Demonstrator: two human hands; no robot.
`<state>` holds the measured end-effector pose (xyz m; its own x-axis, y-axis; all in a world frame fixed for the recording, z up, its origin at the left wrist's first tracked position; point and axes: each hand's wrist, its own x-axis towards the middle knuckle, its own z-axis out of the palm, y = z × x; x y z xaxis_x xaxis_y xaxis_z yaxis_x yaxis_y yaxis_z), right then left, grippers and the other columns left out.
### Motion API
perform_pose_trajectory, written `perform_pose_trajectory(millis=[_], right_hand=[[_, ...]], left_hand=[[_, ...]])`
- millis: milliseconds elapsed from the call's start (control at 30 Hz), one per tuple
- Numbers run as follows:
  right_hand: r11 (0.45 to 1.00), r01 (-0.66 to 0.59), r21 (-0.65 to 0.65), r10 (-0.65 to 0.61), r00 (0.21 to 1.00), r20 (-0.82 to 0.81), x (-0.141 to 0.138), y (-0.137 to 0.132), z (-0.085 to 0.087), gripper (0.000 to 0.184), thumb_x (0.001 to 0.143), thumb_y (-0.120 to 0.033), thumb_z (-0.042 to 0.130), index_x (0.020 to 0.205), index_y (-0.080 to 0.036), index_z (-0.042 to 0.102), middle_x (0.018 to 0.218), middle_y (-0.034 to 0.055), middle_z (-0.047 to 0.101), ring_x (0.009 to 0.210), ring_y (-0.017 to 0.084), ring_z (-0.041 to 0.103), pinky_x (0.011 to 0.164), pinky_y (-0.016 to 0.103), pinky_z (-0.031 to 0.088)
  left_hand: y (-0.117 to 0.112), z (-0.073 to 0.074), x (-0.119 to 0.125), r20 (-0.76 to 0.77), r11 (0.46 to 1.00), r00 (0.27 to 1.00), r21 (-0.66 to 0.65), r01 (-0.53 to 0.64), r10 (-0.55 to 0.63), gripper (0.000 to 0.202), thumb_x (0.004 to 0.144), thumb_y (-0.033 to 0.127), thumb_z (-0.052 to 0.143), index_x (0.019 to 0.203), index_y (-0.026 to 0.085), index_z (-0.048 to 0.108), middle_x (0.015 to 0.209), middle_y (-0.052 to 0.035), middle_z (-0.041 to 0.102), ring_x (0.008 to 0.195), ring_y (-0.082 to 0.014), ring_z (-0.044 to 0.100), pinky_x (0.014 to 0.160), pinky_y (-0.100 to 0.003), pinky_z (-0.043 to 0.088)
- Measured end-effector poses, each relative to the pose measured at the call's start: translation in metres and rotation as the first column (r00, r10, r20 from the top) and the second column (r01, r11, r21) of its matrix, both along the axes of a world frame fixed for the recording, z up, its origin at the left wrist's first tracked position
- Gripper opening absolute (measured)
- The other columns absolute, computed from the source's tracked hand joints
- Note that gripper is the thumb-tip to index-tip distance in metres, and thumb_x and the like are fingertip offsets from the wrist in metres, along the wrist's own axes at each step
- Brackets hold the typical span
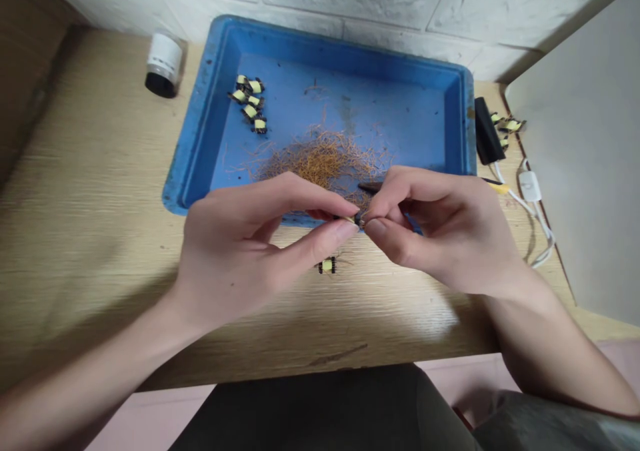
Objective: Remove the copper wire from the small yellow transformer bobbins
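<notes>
My left hand (pixel 250 237) pinches a small coil bobbin (pixel 355 219) between thumb and forefinger, above the tray's front edge. Most of this part is hidden by the fingertips. From the other side my right hand (pixel 440 231) closes thumb and forefinger at the bobbin's end, where thin wire seems to show. Across the right palm lies a pliers-like tool; its dark pointed tip (pixel 370 187) sticks out to the left and its yellow handle end (pixel 495 185) to the right. Another bobbin (pixel 327 265), yellow-taped with black pin rows and loose wire ends, lies on the table below.
A blue tray (pixel 330 37) against the wall holds a heap of copper-coloured wire clippings (pixel 320 161) and several yellow-taped bobbins (pixel 254 107). A white bottle with a black cap (pixel 164 63) lies left. To the right are a black bar (pixel 489 131), more bobbins (pixel 513 125) and a corded switch (pixel 529 186).
</notes>
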<state>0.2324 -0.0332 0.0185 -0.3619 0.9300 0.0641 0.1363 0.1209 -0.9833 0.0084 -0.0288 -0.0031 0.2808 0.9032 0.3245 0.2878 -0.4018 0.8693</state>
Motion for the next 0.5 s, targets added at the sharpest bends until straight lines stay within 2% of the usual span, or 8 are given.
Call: perform_pose_trajectory(millis=[233,367,500], right_hand=[[0.986,-0.03,-0.163,0.019,0.997,-0.072,-0.0007,0.0009,-0.0019,0.017,0.085,-0.006,0.074,0.079,-0.021,0.068,0.063,-0.0082,0.048,0.056,0.008,0.039,0.05,0.026,0.029],[0.975,-0.019,-0.22,-0.001,0.996,-0.086,-0.0015,0.0002,-0.0007,0.018,0.082,-0.004,0.078,0.079,-0.02,0.07,0.063,-0.0085,0.049,0.057,0.007,0.038,0.051,0.024,0.028],[0.972,-0.011,-0.234,-0.014,0.995,-0.104,-0.0012,0.0007,0.0018,0.015,0.082,-0.006,0.079,0.078,-0.019,0.072,0.061,-0.0083,0.05,0.055,0.007,0.039,0.05,0.024,0.028]], left_hand=[[0.002,0.0004,-0.0002,0.024,0.996,0.995,-0.015,0.093,-0.092,0.02,0.092,0.019,0.083,0.1,0.037,0.082,0.091,0.0079,0.082,0.078,-0.016,0.077,0.065,-0.034,0.056],[0.0013,-0.0003,0.0006,0.043,0.994,0.994,-0.022,0.105,-0.104,0.015,0.093,0.023,0.084,0.1,0.036,0.082,0.092,0.0074,0.083,0.078,-0.0156,0.077,0.064,-0.033,0.055],[0.0002,-0.0002,0.0006,0.01,0.996,0.996,-0.007,0.086,-0.086,0.009,0.096,0.028,0.082,0.101,0.036,0.081,0.088,0.0086,0.082,0.071,-0.0131,0.073,0.06,-0.031,0.049]])
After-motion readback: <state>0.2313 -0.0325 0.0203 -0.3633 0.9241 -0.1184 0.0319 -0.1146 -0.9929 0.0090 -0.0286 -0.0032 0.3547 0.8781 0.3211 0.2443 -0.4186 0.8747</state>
